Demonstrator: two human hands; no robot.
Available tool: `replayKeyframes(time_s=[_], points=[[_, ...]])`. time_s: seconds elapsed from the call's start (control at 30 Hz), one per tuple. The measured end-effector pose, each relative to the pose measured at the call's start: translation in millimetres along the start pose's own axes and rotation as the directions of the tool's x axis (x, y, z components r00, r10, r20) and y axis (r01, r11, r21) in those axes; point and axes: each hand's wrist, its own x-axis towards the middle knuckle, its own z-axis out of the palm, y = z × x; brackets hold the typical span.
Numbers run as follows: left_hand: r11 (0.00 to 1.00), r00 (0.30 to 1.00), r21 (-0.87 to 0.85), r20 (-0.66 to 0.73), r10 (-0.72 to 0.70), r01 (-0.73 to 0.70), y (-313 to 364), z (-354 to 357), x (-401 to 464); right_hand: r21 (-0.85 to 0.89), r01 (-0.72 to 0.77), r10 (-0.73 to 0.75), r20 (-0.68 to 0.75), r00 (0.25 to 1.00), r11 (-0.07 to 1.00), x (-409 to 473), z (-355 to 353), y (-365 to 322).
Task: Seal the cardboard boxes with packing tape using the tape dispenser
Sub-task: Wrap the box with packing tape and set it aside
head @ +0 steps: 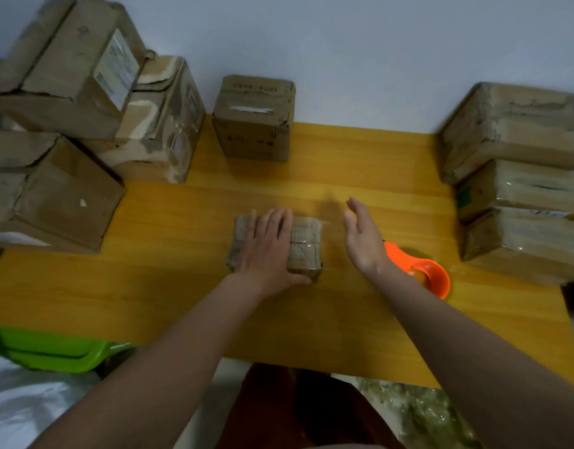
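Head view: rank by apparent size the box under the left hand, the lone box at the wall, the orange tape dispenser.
1. Lone box at the wall
2. Box under the left hand, partly hidden by the left hand
3. Orange tape dispenser, partly hidden by the right forearm

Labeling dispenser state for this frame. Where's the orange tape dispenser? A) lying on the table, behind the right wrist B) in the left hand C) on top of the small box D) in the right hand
A: the orange tape dispenser lies on the table, partly hidden by the wrist of the open right hand, which holds nothing; the left hand rests flat on the small box.
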Motion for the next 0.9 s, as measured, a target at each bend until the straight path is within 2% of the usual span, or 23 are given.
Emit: replayKeyframes(time_s=[0.1,0.17,0.23,0.3,0.4,0.5,0.57,0.63,0.73,0.9], points=[[0.984,0.983,0.035,0.071,0.172,-0.175,-4,-11,21,0.026,0.115,-0.114,-0.032,0.993,0.993,-45,11,0],[0.977,0.969,-0.009,0.126,0.212,-0.212,-4,-13,30,0.040,0.161,-0.162,0.015,0.987,0.986,-60,25,-5],[0.976,0.972,-0.068,0.103,0.213,-0.207,-5,-10,34,0.024,0.171,-0.173,0.076,0.982,0.985,-61,38,-10],[0.977,0.980,-0.098,0.031,0.195,-0.191,-4,-7,34,0.038,0.125,-0.128,0.104,0.986,0.991,-56,49,-12],[0.980,0.989,-0.135,-0.023,0.147,-0.149,-3,1,31,0.109,-0.032,0.023,0.091,0.996,0.993,-49,57,-12],[0.976,0.991,-0.174,0.000,0.136,-0.134,-8,3,28,0.145,-0.117,0.101,0.113,0.988,0.982,-42,52,-7],[0.966,0.982,-0.200,0.057,0.178,-0.163,-18,0,28,0.108,-0.123,0.116,0.068,0.991,0.986,-42,47,-7],[0.960,0.970,-0.189,0.090,0.225,-0.205,-29,-3,27,0.065,-0.039,0.041,-0.044,0.998,0.997,-46,50,-13],[0.970,0.971,-0.127,0.095,0.221,-0.208,-35,-2,23,0.060,0.046,-0.044,-0.043,0.998,0.997,-44,65,-26],[0.970,0.971,-0.152,0.118,0.207,-0.188,-35,-2,22,0.061,-0.165,0.164,0.017,0.986,0.984,-10,60,-32]])
